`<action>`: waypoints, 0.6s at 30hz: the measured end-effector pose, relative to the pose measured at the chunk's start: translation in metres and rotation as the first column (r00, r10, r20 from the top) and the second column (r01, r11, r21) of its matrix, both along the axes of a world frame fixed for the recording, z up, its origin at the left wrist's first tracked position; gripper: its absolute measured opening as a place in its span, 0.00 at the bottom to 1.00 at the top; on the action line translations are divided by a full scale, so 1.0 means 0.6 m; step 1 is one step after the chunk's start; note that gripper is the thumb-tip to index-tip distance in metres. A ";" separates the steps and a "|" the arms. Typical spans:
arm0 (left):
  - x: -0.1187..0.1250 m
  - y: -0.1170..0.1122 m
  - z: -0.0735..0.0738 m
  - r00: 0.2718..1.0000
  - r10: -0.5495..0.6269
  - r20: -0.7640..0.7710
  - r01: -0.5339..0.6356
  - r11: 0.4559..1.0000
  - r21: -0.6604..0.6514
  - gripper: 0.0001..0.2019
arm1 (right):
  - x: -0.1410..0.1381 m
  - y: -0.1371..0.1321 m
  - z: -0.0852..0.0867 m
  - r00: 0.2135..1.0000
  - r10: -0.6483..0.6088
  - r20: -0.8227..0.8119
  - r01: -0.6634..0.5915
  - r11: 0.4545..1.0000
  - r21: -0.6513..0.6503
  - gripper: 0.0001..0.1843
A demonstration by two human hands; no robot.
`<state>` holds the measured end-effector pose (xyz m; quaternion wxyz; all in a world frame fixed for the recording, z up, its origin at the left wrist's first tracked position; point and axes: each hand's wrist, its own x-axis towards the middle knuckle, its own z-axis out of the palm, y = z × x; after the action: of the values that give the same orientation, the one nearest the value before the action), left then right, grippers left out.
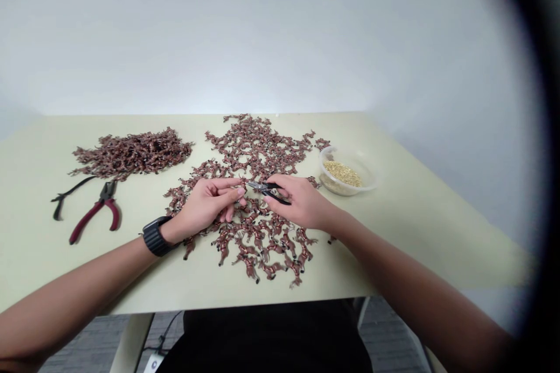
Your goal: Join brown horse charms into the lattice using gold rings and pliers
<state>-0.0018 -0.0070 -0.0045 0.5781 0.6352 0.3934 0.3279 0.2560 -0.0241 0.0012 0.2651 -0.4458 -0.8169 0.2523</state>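
Observation:
My right hand (297,201) grips a pair of small black-handled pliers (273,191), their metal jaws pointing left. The jaw tips meet a small brown reindeer figure (243,186), which my left hand (212,204) pinches between thumb and fingers. A dark watch sits on my left wrist. Below and around both hands, many similar brown reindeer figures (262,148) lie spread over the table. Whether the jaws hold a small metal part is too small to tell.
On the pale yellow table (175,285), a heap of brown figures (135,151) lies at left. Nearer are red-handled pliers (98,210) and a black-handled tool (65,198). A clear round tub (370,180) of small gold pieces (343,173) stands at right. A wall rises behind.

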 end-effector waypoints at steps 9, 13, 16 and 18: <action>-0.052 0.018 -0.018 0.891 0.143 -0.430 0.307 0.506 0.806 0.23 | -0.002 -0.004 0.006 0.879 -0.042 -0.474 -0.343 0.636 -0.691 0.21; -0.043 0.016 -0.015 0.918 0.194 -0.347 0.180 0.576 0.797 0.23 | -0.002 -0.002 0.007 0.876 -0.039 -0.480 -0.347 0.640 -0.686 0.21; -0.019 0.006 -0.008 0.962 0.160 -0.223 -0.032 0.872 0.488 0.21 | -0.007 -0.005 0.003 0.963 -0.039 -0.267 -0.080 0.904 -0.420 0.18; -0.007 0.002 -0.001 0.990 0.065 -0.122 -0.038 0.976 0.214 0.19 | -0.010 -0.007 0.000 0.989 -0.062 -0.132 0.036 0.981 -0.189 0.15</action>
<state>-0.0062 -0.0056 -0.0051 0.4722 0.7024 0.4089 0.3413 0.2499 -0.0282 0.0015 0.2841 -0.4703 -0.7583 0.3508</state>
